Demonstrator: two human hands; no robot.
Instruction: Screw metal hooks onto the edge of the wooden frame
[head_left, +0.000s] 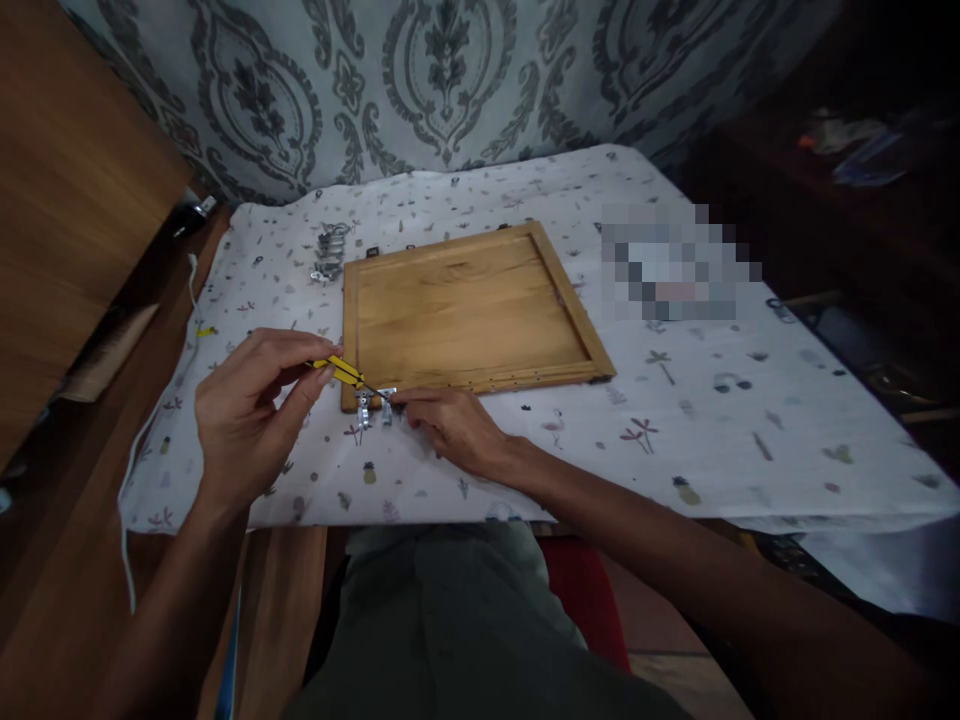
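Observation:
My left hand [251, 415] is closed, pinching a small screwdriver with a yellow and black handle [341, 370]. The screwdriver's thin shaft slants down to the right, its tip at a silver metal hinge [387, 405]. My right hand [457, 430] has its fingers curled together, fingertips against the right side of that hinge. Another silver hinge [364, 412] sits just left of it, on the same near edge. Both are at the near left corner of a framed wooden panel [465, 310], which lies flat. Whether a screw is under the tip is too small to tell.
Several more silver metal hinges [328, 252] lie in a cluster beyond the panel's left corner. A white patterned cloth [660, 420] covers the table. A blurred-out item [675, 265] lies at the right. A white cord [139, 450] hangs along the left edge, by a wooden cabinet [75, 200].

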